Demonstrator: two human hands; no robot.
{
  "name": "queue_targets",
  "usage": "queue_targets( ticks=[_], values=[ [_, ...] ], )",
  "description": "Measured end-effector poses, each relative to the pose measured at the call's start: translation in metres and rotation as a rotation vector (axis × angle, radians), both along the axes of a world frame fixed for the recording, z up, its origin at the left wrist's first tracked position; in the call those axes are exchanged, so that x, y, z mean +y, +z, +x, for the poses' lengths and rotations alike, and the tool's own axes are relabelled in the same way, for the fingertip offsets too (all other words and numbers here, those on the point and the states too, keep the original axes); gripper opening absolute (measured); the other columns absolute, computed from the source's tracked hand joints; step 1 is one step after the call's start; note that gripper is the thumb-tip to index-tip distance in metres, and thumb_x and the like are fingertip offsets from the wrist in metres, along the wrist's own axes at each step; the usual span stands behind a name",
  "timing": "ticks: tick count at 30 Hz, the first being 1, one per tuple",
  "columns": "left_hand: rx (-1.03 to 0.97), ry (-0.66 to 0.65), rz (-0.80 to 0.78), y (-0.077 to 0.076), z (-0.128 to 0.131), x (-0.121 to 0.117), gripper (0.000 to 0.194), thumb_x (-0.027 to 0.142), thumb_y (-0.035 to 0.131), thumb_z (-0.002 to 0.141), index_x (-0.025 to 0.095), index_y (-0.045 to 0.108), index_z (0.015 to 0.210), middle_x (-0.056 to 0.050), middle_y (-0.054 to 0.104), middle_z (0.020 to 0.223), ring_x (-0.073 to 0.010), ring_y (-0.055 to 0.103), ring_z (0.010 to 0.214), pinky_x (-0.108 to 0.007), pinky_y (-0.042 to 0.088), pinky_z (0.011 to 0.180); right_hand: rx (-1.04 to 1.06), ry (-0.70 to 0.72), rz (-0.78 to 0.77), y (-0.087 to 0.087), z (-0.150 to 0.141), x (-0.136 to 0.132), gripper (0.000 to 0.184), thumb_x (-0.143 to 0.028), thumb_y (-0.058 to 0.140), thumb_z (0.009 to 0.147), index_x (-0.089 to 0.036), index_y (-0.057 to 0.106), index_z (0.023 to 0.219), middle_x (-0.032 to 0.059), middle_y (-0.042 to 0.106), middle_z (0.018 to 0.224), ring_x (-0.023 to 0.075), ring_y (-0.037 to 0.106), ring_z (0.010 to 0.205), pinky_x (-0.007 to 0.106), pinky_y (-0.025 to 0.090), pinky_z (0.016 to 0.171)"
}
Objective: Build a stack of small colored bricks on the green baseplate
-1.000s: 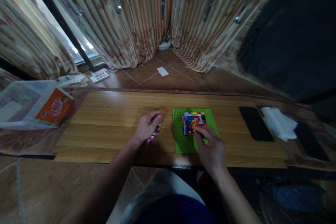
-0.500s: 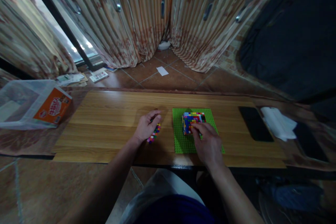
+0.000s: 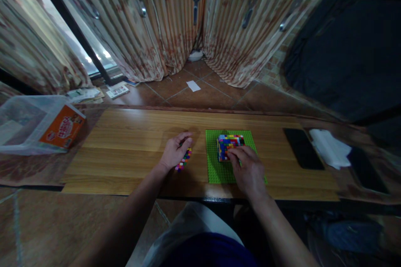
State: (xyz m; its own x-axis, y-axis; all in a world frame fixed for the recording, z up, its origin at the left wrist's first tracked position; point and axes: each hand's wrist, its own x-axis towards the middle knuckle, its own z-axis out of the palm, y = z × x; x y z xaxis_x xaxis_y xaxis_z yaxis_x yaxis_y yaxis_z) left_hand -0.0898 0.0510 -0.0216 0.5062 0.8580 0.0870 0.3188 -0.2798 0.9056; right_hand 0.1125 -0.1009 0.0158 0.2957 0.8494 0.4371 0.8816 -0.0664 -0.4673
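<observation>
A green studded baseplate (image 3: 214, 171) lies on the wooden board, and on it stands a box-like build of small multicoloured toy bricks (image 3: 223, 149). Over the near right part of this build is my right hand (image 3: 249, 171), its thumb and forefinger pinched together at the bricks. Whatever sits between those fingertips is too small to make out. My left hand (image 3: 176, 150) rests on the board left of the baseplate, fingers extended and holding nothing visible. Beside and partly beneath it lies a patch of loose small bricks (image 3: 184, 160); the hand hides some of them.
At far left stands a clear plastic bin (image 3: 34, 125) with an orange label. A black phone-like slab (image 3: 303, 149) lies right of the baseplate, then white folded paper or cloth (image 3: 330, 148) and another dark flat object (image 3: 368, 171). Curtains (image 3: 147, 33) hang beyond the table.
Both hands stay in nearly the same places, the right fingertips still at the brick build. The whole view has shifted very slightly.
</observation>
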Motion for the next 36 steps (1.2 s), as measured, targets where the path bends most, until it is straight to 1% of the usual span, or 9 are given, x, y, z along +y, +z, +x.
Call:
queue_targets(
  ticks=[4,9,13,19,25,28,31,33,36],
  values=[
    [-0.002,0.002,-0.008,0.000,0.000,0.000,0.043,0.045,0.048,0.091,0.017,0.064,0.119,-0.007,0.074,0.090,-0.0178,0.070,0.081,-0.030,0.056,0.076,-0.008,0.029,-0.025,0.002,0.004,0.002,0.028,-0.036,0.048,0.097,-0.022,0.070,0.088,0.0070,0.064,0.094,0.0204,0.058,0.091,0.035,0.049,0.081],
    [0.008,0.002,-0.004,-0.001,0.000,0.001,0.043,0.046,0.047,0.091,0.018,0.064,0.118,-0.007,0.073,0.090,-0.0177,0.070,0.082,-0.030,0.055,0.078,0.004,0.020,-0.020,0.001,0.005,0.005,0.027,-0.036,0.050,0.095,-0.022,0.070,0.085,0.0068,0.064,0.093,0.0206,0.059,0.091,0.036,0.048,0.082],
    [0.014,0.010,0.015,0.000,0.000,0.000,0.041,0.046,0.047,0.091,0.019,0.066,0.116,-0.006,0.073,0.088,-0.0183,0.069,0.083,-0.031,0.055,0.079,0.109,-0.019,0.010,0.001,0.005,0.007,0.024,-0.037,0.054,0.093,-0.022,0.070,0.083,0.0057,0.065,0.089,0.0197,0.060,0.087,0.036,0.049,0.080],
    [0.013,0.007,0.023,0.001,0.000,0.000,0.042,0.046,0.048,0.091,0.017,0.066,0.117,-0.006,0.074,0.088,-0.0182,0.069,0.080,-0.031,0.055,0.079,0.289,-0.077,0.031,0.002,0.004,0.009,0.025,-0.041,0.060,0.087,-0.021,0.070,0.078,0.0054,0.065,0.087,0.0185,0.061,0.079,0.034,0.050,0.073],
    [-0.007,0.013,0.008,-0.002,0.000,0.000,0.043,0.047,0.048,0.091,0.018,0.065,0.117,-0.007,0.074,0.087,-0.0176,0.069,0.079,-0.030,0.056,0.076,0.333,-0.056,-0.009,0.007,0.004,0.012,0.026,-0.042,0.061,0.086,-0.021,0.069,0.074,0.0047,0.064,0.081,0.0181,0.060,0.076,0.034,0.049,0.072],
    [-0.005,0.016,0.010,-0.002,0.000,0.000,0.043,0.049,0.048,0.091,0.019,0.066,0.117,-0.006,0.074,0.087,-0.0176,0.070,0.079,-0.031,0.056,0.076,0.327,-0.066,0.025,0.007,0.003,0.009,0.028,-0.044,0.060,0.087,-0.020,0.069,0.075,0.0053,0.065,0.083,0.0183,0.061,0.077,0.034,0.051,0.073],
    [-0.001,0.007,0.025,-0.001,0.000,0.000,0.043,0.048,0.048,0.091,0.019,0.066,0.117,-0.006,0.074,0.088,-0.0179,0.070,0.080,-0.032,0.056,0.078,0.332,-0.088,0.110,0.003,-0.005,-0.001,0.026,-0.043,0.058,0.089,-0.020,0.069,0.080,0.0053,0.066,0.085,0.0185,0.062,0.080,0.035,0.052,0.073],
    [0.003,0.003,0.040,-0.001,0.000,0.001,0.041,0.046,0.047,0.092,0.018,0.066,0.116,-0.006,0.074,0.089,-0.0182,0.070,0.081,-0.031,0.056,0.079,0.340,-0.078,0.141,-0.001,-0.016,-0.009,0.023,-0.040,0.057,0.090,-0.021,0.069,0.083,0.0047,0.066,0.086,0.0179,0.063,0.081,0.034,0.052,0.073],
    [0.006,0.004,0.038,-0.002,0.000,0.001,0.041,0.044,0.046,0.092,0.018,0.066,0.117,-0.007,0.074,0.090,-0.0182,0.070,0.083,-0.030,0.056,0.078,0.365,0.006,0.071,-0.009,-0.039,-0.021,0.019,-0.034,0.056,0.092,-0.022,0.068,0.084,0.0038,0.066,0.088,0.0167,0.063,0.083,0.032,0.052,0.075]
  ],
)
